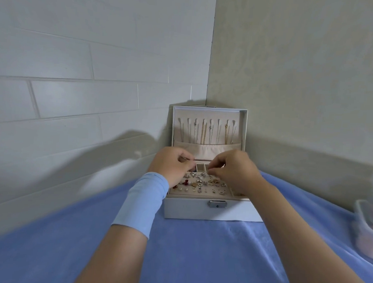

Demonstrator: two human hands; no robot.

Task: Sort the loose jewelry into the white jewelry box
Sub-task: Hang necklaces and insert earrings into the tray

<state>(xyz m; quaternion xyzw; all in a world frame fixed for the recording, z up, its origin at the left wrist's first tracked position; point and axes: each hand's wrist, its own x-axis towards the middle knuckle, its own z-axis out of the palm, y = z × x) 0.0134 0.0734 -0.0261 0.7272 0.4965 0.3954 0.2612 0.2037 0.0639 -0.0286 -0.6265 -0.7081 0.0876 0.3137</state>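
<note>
The white jewelry box (191,209) stands open on the blue cloth in the corner, its lid upright with several thin chains (205,131) hanging inside. Its beige tray (200,189) holds several small earrings and studs. My left hand (170,164), with a light blue band at the wrist, hovers over the tray's back left with fingers curled. My right hand (233,170) is over the back right, its fingertips pinched together. The two hands nearly meet above the small rear compartments (200,167). Whatever they pinch is too small to make out.
A blue cloth (188,253) covers the surface. Clear plastic containers (366,228) with pinkish contents sit at the right edge. White tiled wall on the left and a beige wall on the right close in behind the box.
</note>
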